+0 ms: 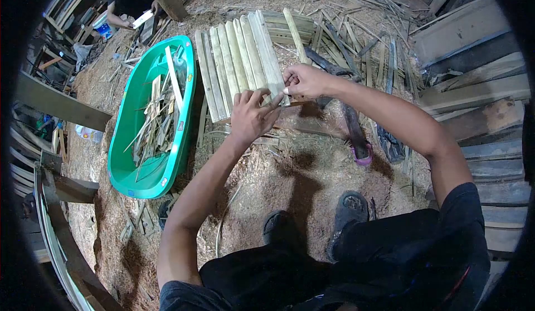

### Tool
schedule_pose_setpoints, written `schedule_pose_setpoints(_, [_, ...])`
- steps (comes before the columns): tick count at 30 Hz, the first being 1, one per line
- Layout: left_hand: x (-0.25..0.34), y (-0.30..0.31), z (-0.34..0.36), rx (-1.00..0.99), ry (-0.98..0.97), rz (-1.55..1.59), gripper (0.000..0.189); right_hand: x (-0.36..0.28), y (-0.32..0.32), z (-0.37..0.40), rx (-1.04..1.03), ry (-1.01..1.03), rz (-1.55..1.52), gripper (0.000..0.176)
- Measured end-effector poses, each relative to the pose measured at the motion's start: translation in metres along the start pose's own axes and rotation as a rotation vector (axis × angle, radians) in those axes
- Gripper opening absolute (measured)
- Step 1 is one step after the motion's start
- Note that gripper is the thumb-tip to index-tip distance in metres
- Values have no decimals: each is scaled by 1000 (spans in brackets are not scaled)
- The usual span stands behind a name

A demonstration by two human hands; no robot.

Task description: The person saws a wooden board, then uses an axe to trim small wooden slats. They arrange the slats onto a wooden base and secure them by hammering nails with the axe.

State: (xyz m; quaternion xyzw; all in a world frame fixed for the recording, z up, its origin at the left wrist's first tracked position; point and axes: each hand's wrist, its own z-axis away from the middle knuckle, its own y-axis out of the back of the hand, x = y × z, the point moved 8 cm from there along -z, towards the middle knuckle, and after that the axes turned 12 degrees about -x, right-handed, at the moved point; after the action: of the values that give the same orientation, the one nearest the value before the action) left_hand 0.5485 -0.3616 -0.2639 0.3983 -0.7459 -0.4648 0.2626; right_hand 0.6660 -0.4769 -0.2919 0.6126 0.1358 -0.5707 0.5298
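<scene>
Pale wooden slats [238, 55] lie side by side in a row, forming a slightly arched panel in front of me. My left hand [253, 115] rests over the near ends of the slats, its fingers apart and bent. Close to its fingertips, my right hand [305, 81] is closed in a pinch at the near end of the rightmost slat [268, 52]. What lies between those fingertips is too small to make out. A single loose stick [295, 35] leans just beyond my right hand. Below the slats' near ends, a darker wooden edge shows partly.
Left of the panel stands a green plastic tub [186, 96] with thin wood strips [159, 110] in it. Stacked boards [496, 149] line the right side. A dark tool with a purple end [361, 149] lies right of my feet. Another person [125, 10] sits at the upper left.
</scene>
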Motion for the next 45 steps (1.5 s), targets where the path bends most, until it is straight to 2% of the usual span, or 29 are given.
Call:
schedule_pose_setpoints(3, [-2, 2, -2, 7, 1, 9, 36, 3, -1, -5, 6, 41, -15, 22])
schedule_pose_setpoints(6, [-4, -2, -3, -21, 11, 17, 35, -1, 3, -2, 6, -5, 42, 21])
schedule_pose_setpoints(9, [-2, -1, -7, -1, 1, 59, 33, 3, 1, -6, -34, -54, -32, 20])
schedule_pose_setpoints(12, [-3, -2, -8, -52, 26, 92, 30, 0, 2, -4, -6, -39, -9, 18])
schedule_pose_setpoints(15, [-1, -2, -7, -41, 115, 175, 30, 1, 1, -3, -18, -43, -27, 21])
schedule_pose_setpoints(21, [-10, -5, -10, -30, 126, 306, 25, 2, 3, -7, -4, -13, -1, 24])
schedule_pose_setpoints(27, [-15, -9, -16, -3, 280, 403, 20, 14, 7, -23, -28, 35, 16, 23])
schedule_pose_setpoints(33, [-28, -13, -24, 72, 308, 458, 18, 24, 18, -37, -48, -30, -58, 21])
schedule_pose_setpoints(39, [-41, -20, -37, 11, 324, 452, 18, 13, 31, -43, -114, -132, 4, 22])
schedule_pose_setpoints(45, [-48, -20, -42, -18, 333, 461, 20, 17, 33, -50, -139, -132, 37, 23])
